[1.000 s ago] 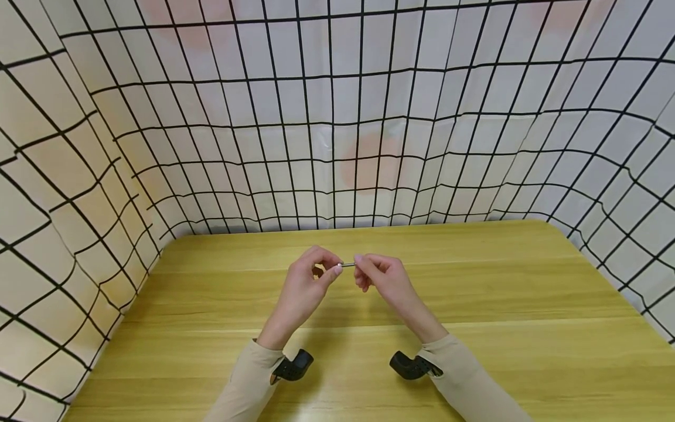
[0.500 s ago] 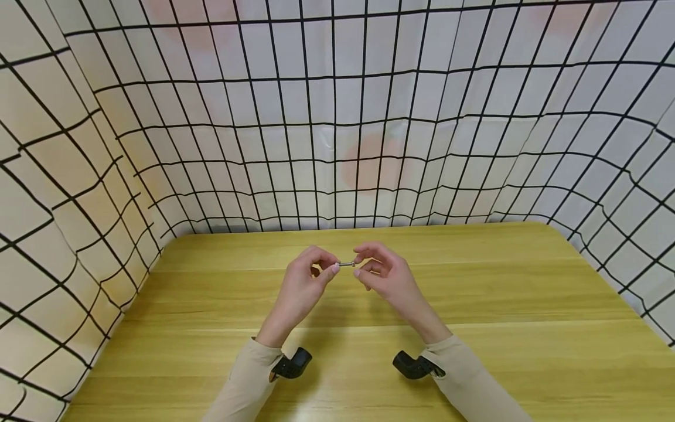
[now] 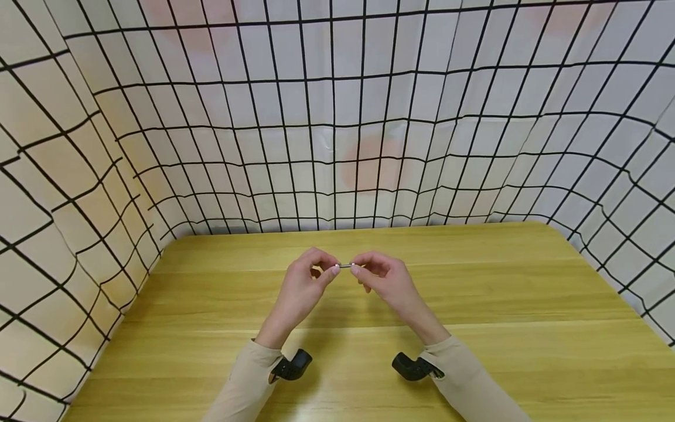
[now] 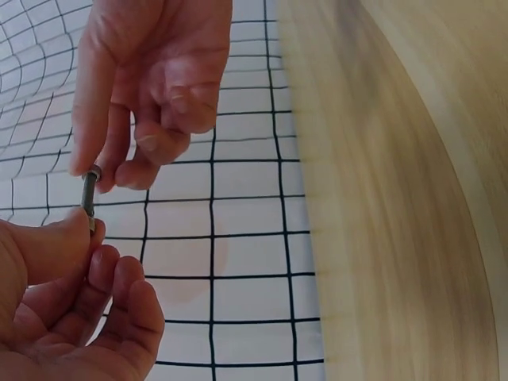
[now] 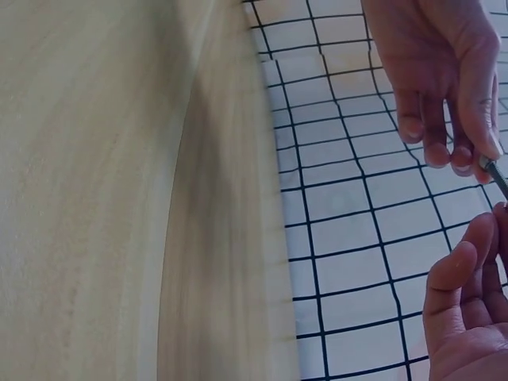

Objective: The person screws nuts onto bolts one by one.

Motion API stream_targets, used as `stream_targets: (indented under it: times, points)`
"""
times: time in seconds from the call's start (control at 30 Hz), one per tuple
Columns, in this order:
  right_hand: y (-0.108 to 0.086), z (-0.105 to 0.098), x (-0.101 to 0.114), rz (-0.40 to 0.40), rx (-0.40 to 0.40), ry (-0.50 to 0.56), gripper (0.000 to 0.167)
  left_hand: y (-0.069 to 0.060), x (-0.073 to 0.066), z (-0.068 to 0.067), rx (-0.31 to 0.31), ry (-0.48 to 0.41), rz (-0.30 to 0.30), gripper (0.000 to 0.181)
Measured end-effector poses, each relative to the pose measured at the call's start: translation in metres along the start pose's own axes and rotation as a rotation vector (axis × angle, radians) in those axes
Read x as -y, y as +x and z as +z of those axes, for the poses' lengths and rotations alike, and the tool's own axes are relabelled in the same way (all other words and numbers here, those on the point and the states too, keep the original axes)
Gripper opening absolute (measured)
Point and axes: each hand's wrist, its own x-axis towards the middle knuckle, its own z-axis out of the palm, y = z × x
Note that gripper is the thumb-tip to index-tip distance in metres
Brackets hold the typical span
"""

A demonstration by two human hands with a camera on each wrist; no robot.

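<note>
A small metal bolt (image 3: 345,265) spans the gap between my two hands above the table. My left hand (image 3: 306,275) pinches its left end between thumb and index finger, where a nut (image 4: 92,225) shows partly behind the thumb. At the other end, the thumb and index finger of my right hand (image 3: 387,276) pinch the bolt's round head (image 4: 96,171). In the left wrist view the bolt's shank stands bare between the two grips. The right wrist view cuts the bolt off at its edge.
Below the hands lies a wood-grain table (image 3: 337,363). A white cloth with black grid lines (image 3: 295,146) hangs behind it and on both sides. Black wrist mounts (image 3: 294,364) sit on the sleeves.
My right thumb and index finger have parted from the bolt's head, then closed on it again. My left hand keeps its pinch almost still.
</note>
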Motion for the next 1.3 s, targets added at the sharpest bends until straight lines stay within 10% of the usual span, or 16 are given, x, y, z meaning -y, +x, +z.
stream_targets:
  times: [0.43, 0.9, 1.3]
  points:
    - [0.001, 0.0002, -0.0009, 0.05, -0.001, 0.075, 0.037, 0.0013, 0.0002, 0.0025, 0.011, -0.002, 0.01, 0.004]
    - [0.0, -0.0001, 0.0014, -0.114, 0.018, 0.051, 0.024, 0.0032, 0.0018, -0.0009, -0.014, 0.016, -0.003, 0.004]
    - [-0.0006, 0.0026, -0.0016, -0.047, -0.001, -0.031, 0.017, 0.0018, 0.0023, 0.0015, -0.01, 0.017, -0.014, 0.004]
